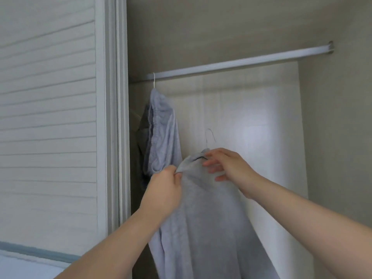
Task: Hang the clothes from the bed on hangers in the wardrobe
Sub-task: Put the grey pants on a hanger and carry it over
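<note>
My left hand (167, 186) pinched the grey garment (201, 228) at its shoulder, well below the rail (241, 62); my right hand (223, 166) sat at the hanger (209, 137), fingers spread, and I could not tell if it gripped. A loose hold there could have let my tug slide the grey garment off.

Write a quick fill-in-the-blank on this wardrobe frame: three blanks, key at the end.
1. The left hand grips the shoulder of the grey garment, which sits on a ____ hanger.
2. The hanger's hook is ____ the rail, not yet on it.
3. The blue garment hangs at the rail's ____ end.
Missing words: wire; below; left.
</note>
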